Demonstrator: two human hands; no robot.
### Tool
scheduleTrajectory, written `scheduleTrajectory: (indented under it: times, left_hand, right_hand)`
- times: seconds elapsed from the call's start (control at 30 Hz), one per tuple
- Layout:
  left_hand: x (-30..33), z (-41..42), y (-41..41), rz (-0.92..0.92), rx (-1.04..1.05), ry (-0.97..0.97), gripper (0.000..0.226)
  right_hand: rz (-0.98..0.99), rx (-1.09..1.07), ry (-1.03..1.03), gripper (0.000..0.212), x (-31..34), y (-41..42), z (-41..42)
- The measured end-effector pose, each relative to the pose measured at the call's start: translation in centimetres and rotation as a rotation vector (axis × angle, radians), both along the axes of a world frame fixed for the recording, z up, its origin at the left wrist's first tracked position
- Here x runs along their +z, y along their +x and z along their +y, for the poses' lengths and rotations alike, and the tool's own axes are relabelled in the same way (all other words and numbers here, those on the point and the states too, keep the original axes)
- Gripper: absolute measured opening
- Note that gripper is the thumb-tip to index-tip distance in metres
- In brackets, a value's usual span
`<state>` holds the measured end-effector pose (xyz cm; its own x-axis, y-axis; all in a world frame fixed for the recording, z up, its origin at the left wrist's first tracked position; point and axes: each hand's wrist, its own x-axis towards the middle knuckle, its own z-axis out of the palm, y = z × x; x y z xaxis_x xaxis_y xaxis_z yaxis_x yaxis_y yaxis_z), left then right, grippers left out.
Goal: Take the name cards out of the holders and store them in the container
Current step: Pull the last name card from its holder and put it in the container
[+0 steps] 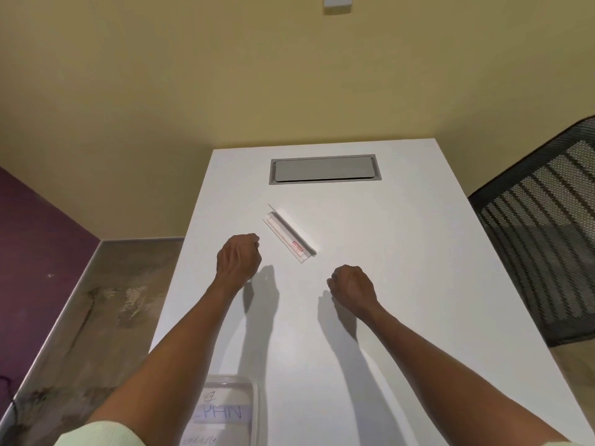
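A clear acrylic name card holder [291,234] lies flat and diagonal on the white table [402,268], with a small red label near its lower end. My left hand [239,257] hovers just left of the holder, fingers curled in, holding nothing I can see. My right hand [352,286] is a loose fist below and right of the holder, also with nothing in it. A clear plastic container [230,410] stands at the near left table edge, partly behind my left forearm; it holds white name cards with handwritten letters.
A grey cable hatch [323,169] is set into the far end of the table. A black mesh chair back [544,233] stands at the right. Yellow wall behind; the floor and a purple wall lie to the left.
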<state>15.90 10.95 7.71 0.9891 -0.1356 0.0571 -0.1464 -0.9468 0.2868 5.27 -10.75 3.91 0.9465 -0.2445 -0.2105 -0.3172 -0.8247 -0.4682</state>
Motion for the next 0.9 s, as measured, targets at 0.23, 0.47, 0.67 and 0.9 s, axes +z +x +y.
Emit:
scheduleTrajectory:
  times: [0.23,0.47,0.67,0.9]
  left_hand:
    - [-2.6,-1.3,6.5,0.038,-0.01,-0.085,0.035]
    - [-4.9,-3.3,12.8,0.227,0.041,-0.175,0.041]
    - [-6.7,-4.6,15.9,0.279,-0.005,-0.171,0.026]
    - [-8.5,-5.4,18.7,0.287,-0.04,-0.082,0.037]
  right_hand:
    - [0.14,-0.355,0.42,0.03,-1.7,4.1,0.5]
    - [0.196,-0.578,0.725,0.025,-3.0,7.4,0.0]
    - [0.252,-0.595,0.856,0.043,-4.3,9.5,-0.3]
    - [0.345,-0.704,1.035,0.04,-5.1,11.8,-0.1]
